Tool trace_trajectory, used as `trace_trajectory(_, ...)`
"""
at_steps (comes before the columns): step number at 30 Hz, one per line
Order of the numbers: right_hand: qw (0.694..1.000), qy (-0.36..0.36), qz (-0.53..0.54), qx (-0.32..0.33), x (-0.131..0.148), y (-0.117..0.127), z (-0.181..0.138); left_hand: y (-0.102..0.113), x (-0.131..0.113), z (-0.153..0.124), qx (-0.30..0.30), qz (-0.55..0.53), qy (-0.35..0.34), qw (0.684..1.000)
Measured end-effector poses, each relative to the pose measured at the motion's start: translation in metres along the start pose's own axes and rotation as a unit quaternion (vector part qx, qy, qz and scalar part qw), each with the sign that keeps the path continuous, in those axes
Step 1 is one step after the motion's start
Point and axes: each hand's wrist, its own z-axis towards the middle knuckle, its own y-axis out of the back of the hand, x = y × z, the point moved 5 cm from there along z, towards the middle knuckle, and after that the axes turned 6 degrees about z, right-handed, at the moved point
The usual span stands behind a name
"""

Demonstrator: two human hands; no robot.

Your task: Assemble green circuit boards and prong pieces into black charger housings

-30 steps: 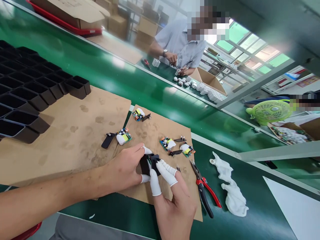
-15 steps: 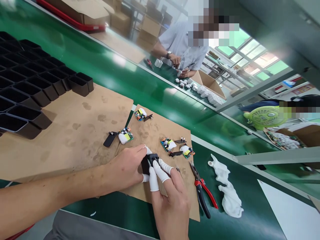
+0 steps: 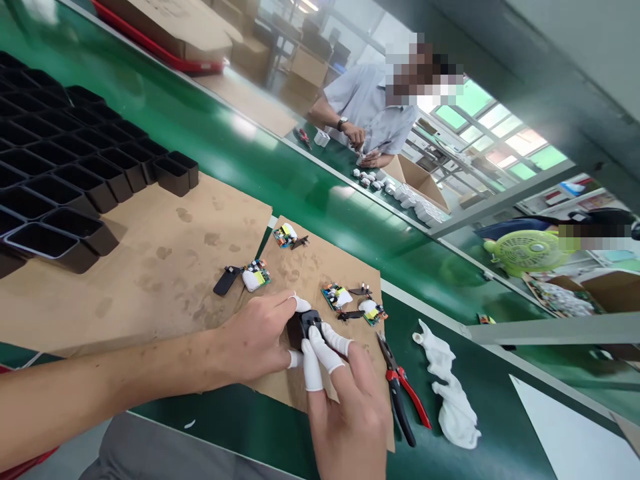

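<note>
Between my hands is a black plastic adapter case, its end with small metal pins facing up. My left hand is closed around its far-left side, with white finger cots on thumb and forefinger. My right hand, also in white finger cots, pinches the case's pinned end from the near right. Fingers hide much of the case. Beyond it on the cardboard lie several small circuit boards with white blobs, each near a black pin plate. To the right rest red-and-black long-nose pliers.
Rows of open black cases stand at the left. Crumpled white finger cots or cloth lie right of the pliers. Across the green bench, a co-worker handles small white parts. A green fan stands at the far right.
The view has shifted slightly. Both hands still grip the black case; my right fingertips have shifted a little at its pinned end.
</note>
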Motion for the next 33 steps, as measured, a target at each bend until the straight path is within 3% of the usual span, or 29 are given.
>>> trace_trajectory(3, 1.000, -0.020, 0.009, 0.002, -0.008, -0.003, 0.002, -0.002, 0.002, 0.003, -0.006, 0.007, 0.010, 1.000)
trace_trajectory(7, 0.994, -0.083, 0.034, 0.057, -0.019, -0.020, 0.000, -0.010, 0.011, 0.005, -0.009, 0.015, 0.040, 0.999)
trace_trajectory(10, 0.993, -0.104, 0.048, 0.027, -0.020, -0.024, -0.006, -0.013, 0.012, 0.003, -0.015, 0.013, 0.048, 0.999)
trace_trajectory(18, 0.998, 0.027, -0.005, -0.053, -0.010, -0.029, -0.017, -0.014, 0.013, -0.002, -0.006, 0.013, 0.060, 0.998)
trace_trajectory(33, 0.993, 0.113, 0.024, -0.024, -0.025, -0.025, -0.017, -0.017, 0.014, -0.002, -0.020, -0.011, 0.046, 0.999)
